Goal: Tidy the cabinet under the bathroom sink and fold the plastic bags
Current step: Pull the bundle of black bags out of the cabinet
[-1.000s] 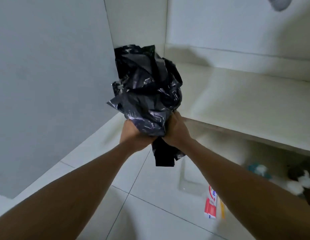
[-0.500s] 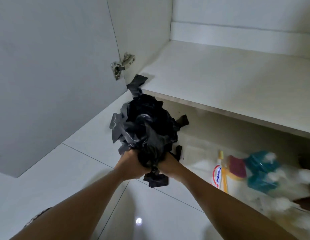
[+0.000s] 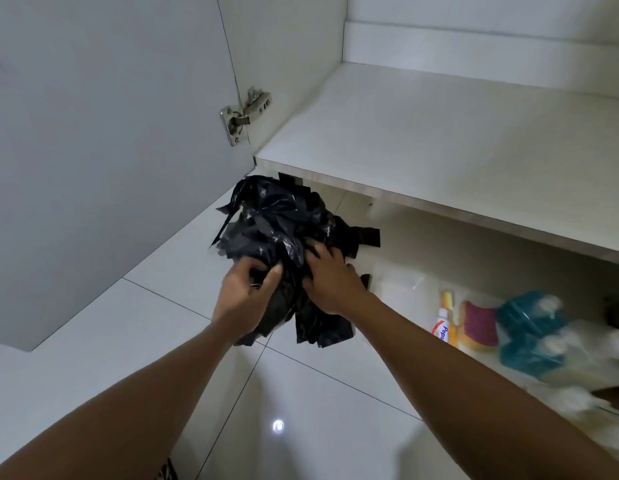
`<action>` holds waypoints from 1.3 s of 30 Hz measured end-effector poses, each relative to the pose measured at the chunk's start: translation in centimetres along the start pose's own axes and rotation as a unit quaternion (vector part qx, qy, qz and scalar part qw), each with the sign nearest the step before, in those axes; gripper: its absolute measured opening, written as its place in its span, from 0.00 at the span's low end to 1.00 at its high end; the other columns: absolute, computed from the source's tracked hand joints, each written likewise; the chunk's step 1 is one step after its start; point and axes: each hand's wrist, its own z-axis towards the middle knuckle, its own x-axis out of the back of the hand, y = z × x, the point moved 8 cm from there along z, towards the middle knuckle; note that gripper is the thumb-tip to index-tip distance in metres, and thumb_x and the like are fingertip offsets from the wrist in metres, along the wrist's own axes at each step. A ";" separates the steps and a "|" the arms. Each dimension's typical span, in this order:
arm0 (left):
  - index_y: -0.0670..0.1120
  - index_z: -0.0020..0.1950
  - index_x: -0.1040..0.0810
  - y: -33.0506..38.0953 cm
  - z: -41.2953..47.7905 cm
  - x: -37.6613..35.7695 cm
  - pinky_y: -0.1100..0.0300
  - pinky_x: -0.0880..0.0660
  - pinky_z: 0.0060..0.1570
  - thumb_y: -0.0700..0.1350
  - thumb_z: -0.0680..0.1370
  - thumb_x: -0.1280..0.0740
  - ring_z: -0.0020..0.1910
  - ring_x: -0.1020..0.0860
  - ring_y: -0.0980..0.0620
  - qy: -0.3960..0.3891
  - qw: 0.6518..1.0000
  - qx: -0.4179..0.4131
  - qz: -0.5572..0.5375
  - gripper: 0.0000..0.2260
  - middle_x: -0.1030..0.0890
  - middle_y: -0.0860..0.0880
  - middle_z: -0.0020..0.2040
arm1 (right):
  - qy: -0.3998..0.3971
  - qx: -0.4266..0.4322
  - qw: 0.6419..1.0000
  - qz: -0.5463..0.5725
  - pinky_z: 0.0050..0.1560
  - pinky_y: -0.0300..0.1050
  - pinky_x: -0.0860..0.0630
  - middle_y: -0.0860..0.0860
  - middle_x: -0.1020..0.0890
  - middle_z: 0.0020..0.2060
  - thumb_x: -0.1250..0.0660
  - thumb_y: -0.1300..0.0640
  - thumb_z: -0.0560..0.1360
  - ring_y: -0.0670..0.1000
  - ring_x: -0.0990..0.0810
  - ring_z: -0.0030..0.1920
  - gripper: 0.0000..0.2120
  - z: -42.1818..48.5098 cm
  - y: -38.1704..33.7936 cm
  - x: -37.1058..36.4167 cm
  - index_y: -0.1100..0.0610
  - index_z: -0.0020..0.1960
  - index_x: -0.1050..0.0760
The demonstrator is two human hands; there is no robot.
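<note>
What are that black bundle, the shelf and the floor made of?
Bundle: thin plastic film, glossy black; it crinkles and catches highlights. Shelf: likely laminated board, matte white; woodgrain band on its front edge. Floor: probably glazed tile, glossy; grout lines and a reflected light spot.

Only one piece of writing can be read: the letters "Peps", in blue on white, printed on a toothpaste tube point(image 3: 443, 327) at the middle right of the frame. The tube lies below the shelf of the cabinet point(image 3: 439, 206), and the word runs lengthwise down it towards the lower right, with a red band beside the letters. The rest of the word is cut off where the person's right arm point(image 3: 474, 368) crosses in front. The teal packages point(image 3: 529, 334) just to the right are too blurred to show any print.
</note>
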 end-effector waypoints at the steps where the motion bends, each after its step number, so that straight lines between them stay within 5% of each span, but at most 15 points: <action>1: 0.50 0.50 0.27 -0.1 0.2 0.9 0.60 0.26 0.48 0.57 0.75 0.29 0.48 0.23 0.58 0.045 0.999 0.003 0.026 0.14 0.23 0.54 0.51 | -0.026 -0.008 1.000 0.005 0.67 0.68 0.35 0.48 0.44 0.76 0.43 0.49 0.80 0.61 0.43 0.73 0.25 0.1 0.0 -1.0 0.49 0.75 0.42; 3: 0.51 0.60 0.31 0.4 0.9 1.6 0.55 0.28 0.61 0.56 0.73 0.27 0.62 0.28 0.51 0.077 0.990 -0.029 0.115 0.22 0.31 0.52 0.65 | -0.064 -0.018 0.997 0.042 0.68 0.65 0.35 0.49 0.42 0.76 0.44 0.50 0.80 0.61 0.41 0.73 0.24 0.2 0.1 -2.6 0.50 0.76 0.41; 5: 0.51 0.73 0.36 0.3 2.0 -0.1 0.50 0.32 0.68 0.50 0.74 0.27 0.70 0.33 0.46 -0.014 0.986 -0.051 0.155 0.31 0.37 0.49 0.75 | -0.094 -0.012 0.992 0.082 0.70 0.59 0.35 0.50 0.41 0.76 0.44 0.50 0.81 0.60 0.39 0.73 0.25 0.0 0.0 -3.5 0.51 0.77 0.41; 7: 0.50 0.78 0.39 -1.2 2.7 -2.4 0.49 0.32 0.69 0.47 0.77 0.29 0.71 0.31 0.42 -0.132 0.974 -0.027 0.179 0.32 0.36 0.46 0.76 | -0.099 0.004 0.990 0.101 0.69 0.55 0.34 0.49 0.40 0.76 0.43 0.48 0.81 0.58 0.36 0.73 0.26 -0.6 -0.2 -3.2 0.49 0.77 0.42; 10: 0.49 0.71 0.30 -3.1 3.1 -3.7 0.44 0.26 0.63 0.50 0.78 0.33 0.66 0.26 0.38 -0.195 0.947 -0.002 0.256 0.21 0.28 0.44 0.70 | -0.031 0.013 0.988 0.149 0.61 0.52 0.27 0.49 0.32 0.72 0.38 0.50 0.79 0.54 0.29 0.67 0.26 -1.5 -0.1 -0.8 0.47 0.75 0.41; 13: 0.53 0.68 0.27 -2.6 3.3 -3.3 0.40 0.28 0.63 0.53 0.78 0.34 0.66 0.31 0.37 -0.173 0.916 -0.007 0.362 0.19 0.31 0.44 0.67 | 0.044 0.024 0.992 0.113 0.59 0.55 0.25 0.50 0.29 0.68 0.37 0.52 0.78 0.55 0.27 0.63 0.22 -2.5 -0.1 0.6 0.49 0.71 0.37; 15: 0.55 0.67 0.26 -1.3 3.6 -2.7 0.41 0.32 0.63 0.56 0.76 0.33 0.66 0.33 0.39 -0.146 0.901 -0.027 0.409 0.20 0.31 0.45 0.65 | -0.007 0.028 0.996 0.081 0.58 0.56 0.25 0.51 0.27 0.64 0.39 0.51 0.80 0.56 0.26 0.61 0.16 -2.8 -0.3 -0.3 0.52 0.66 0.33; 17: 0.53 0.65 0.28 0.1 3.8 -2.1 0.43 0.33 0.59 0.57 0.73 0.34 0.62 0.27 0.41 -0.141 0.909 -0.024 0.391 0.21 0.24 0.46 0.59 | -0.047 0.014 0.993 0.105 0.57 0.57 0.25 0.52 0.26 0.62 0.42 0.50 0.81 0.57 0.25 0.59 0.12 -3.0 -0.2 -0.6 0.53 0.62 0.31; 20: 0.49 0.62 0.30 2.3 4.0 -0.5 0.45 0.36 0.56 0.58 0.74 0.39 0.56 0.26 0.43 -0.082 0.918 -0.015 0.388 0.21 0.21 0.46 0.50 | 0.012 0.017 0.989 0.147 0.56 0.57 0.25 0.52 0.25 0.60 0.43 0.49 0.80 0.56 0.24 0.58 0.11 -3.1 -0.4 1.1 0.51 0.61 0.31; 31: 0.47 0.68 0.27 13.8 2.1 -2.1 0.41 0.39 0.63 0.51 0.79 0.40 0.67 0.35 0.43 0.081 0.928 -0.178 0.317 0.19 0.31 0.46 0.69 | 0.159 -0.032 0.967 0.196 0.61 0.50 0.25 0.51 0.25 0.63 0.38 0.54 0.80 0.51 0.23 0.59 0.17 -6.4 4.3 7.9 0.53 0.68 0.29; 36: 0.47 0.62 0.22 18.4 0.0 -4.9 0.41 0.38 0.60 0.52 0.76 0.35 0.65 0.31 0.41 0.086 0.890 -0.319 0.316 0.17 0.27 0.45 0.66 | 0.209 -0.087 0.951 0.208 0.51 0.37 0.30 0.53 0.20 0.56 0.37 0.58 0.80 0.46 0.24 0.48 0.13 -9.2 7.7 10.7 0.58 0.63 0.24; 39: 0.48 0.59 0.20 19.6 -2.1 -8.8 0.36 0.41 0.67 0.55 0.74 0.34 0.69 0.32 0.40 0.029 0.851 -0.365 0.377 0.18 0.27 0.46 0.69 | 0.222 -0.157 0.943 0.193 0.48 0.38 0.30 0.52 0.18 0.51 0.36 0.57 0.80 0.47 0.23 0.46 0.11 -11.8 11.4 11.8 0.57 0.60 0.23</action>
